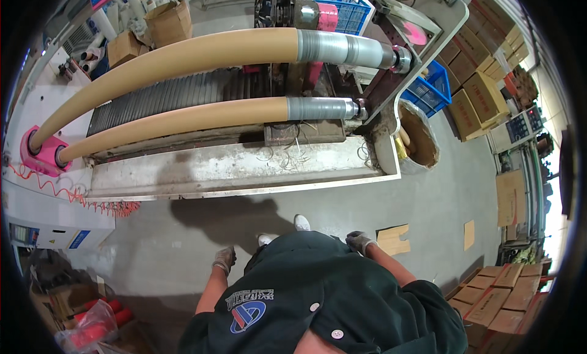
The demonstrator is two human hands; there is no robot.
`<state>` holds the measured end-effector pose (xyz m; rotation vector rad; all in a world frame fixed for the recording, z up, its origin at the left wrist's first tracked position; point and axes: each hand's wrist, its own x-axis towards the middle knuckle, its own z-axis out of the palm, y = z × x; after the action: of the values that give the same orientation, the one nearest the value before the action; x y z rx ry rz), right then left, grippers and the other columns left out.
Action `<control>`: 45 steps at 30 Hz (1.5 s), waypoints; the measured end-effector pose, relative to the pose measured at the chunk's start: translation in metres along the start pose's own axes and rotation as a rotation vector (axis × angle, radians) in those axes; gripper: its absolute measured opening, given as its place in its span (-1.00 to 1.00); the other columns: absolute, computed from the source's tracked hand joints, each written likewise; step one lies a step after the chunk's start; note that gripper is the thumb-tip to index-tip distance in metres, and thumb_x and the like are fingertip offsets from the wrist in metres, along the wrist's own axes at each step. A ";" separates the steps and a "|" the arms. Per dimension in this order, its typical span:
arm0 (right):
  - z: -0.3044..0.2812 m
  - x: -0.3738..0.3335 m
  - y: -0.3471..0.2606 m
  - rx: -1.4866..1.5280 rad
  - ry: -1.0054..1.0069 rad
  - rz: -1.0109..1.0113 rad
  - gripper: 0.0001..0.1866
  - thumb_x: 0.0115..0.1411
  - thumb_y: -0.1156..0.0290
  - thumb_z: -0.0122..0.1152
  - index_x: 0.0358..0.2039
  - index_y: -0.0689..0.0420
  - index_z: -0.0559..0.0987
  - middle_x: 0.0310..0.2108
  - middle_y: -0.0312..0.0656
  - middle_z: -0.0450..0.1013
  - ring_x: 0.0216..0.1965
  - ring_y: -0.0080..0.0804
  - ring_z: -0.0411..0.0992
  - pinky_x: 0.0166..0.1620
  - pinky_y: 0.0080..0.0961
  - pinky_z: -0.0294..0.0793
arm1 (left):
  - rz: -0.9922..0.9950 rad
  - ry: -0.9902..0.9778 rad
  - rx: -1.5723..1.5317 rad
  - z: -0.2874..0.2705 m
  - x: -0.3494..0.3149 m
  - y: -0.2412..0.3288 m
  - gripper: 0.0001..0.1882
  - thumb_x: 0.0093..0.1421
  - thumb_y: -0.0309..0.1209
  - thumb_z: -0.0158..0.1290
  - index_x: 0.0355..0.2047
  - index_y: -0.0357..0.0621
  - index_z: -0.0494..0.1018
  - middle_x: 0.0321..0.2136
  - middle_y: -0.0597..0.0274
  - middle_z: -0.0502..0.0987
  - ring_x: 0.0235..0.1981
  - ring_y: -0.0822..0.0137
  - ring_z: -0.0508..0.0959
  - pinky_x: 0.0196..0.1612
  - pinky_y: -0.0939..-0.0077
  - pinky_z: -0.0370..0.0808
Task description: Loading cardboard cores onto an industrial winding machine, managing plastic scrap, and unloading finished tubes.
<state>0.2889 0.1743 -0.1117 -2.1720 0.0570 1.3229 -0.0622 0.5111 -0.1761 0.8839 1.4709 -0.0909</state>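
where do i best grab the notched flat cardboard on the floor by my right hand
Probably its left edge, coming from the left with the right hand: that edge is the nearest. The cardboard lies flat on the floor, so an edge likely needs lifting first; its right side is notched.

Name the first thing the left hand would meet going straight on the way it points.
Likely the white machine ledge; depth is unclear, so the left hand may point down at the grey floor.
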 end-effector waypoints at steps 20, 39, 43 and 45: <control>-0.001 0.019 -0.006 0.009 -0.043 -0.048 -0.69 -0.01 0.32 0.20 -0.23 0.18 0.53 -0.30 -0.20 0.49 -0.26 -0.43 0.41 -0.15 -0.51 0.39 | -0.010 -0.107 -0.042 0.005 0.003 0.000 -0.77 0.07 -0.26 -0.09 -0.65 -0.07 0.34 -0.73 0.31 0.32 -0.71 0.41 0.32 -0.67 0.53 0.23; -0.007 0.037 0.023 -0.250 -0.069 0.001 -0.71 0.03 0.29 0.09 -0.26 0.15 0.56 -0.28 -0.18 0.50 -0.24 -0.37 0.43 -0.13 -0.46 0.37 | 0.295 -0.085 0.350 0.006 -0.009 -0.009 -0.75 0.08 -0.24 -0.09 -0.62 -0.11 0.36 -0.70 0.27 0.36 -0.68 0.37 0.37 -0.62 0.47 0.30; -0.004 0.029 0.010 -0.231 -0.049 -0.062 -0.67 0.04 0.27 0.09 -0.21 0.17 0.53 -0.22 -0.16 0.48 -0.20 -0.33 0.42 -0.09 -0.45 0.36 | 0.129 -0.085 0.211 0.011 -0.015 -0.004 -0.76 0.08 -0.24 -0.09 -0.62 -0.10 0.36 -0.71 0.28 0.35 -0.70 0.37 0.35 -0.64 0.47 0.29; -0.005 0.033 0.013 -0.242 -0.046 -0.046 -0.66 0.04 0.26 0.09 -0.19 0.16 0.53 -0.21 -0.16 0.48 -0.18 -0.35 0.42 -0.08 -0.46 0.36 | 0.083 -0.078 0.177 0.015 -0.023 0.001 -0.77 0.08 -0.25 -0.09 -0.62 -0.09 0.36 -0.72 0.29 0.34 -0.70 0.38 0.34 -0.65 0.48 0.28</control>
<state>0.3056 0.1695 -0.1434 -2.3256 -0.1788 1.4148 -0.0532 0.4929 -0.1576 1.0722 1.3667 -0.1935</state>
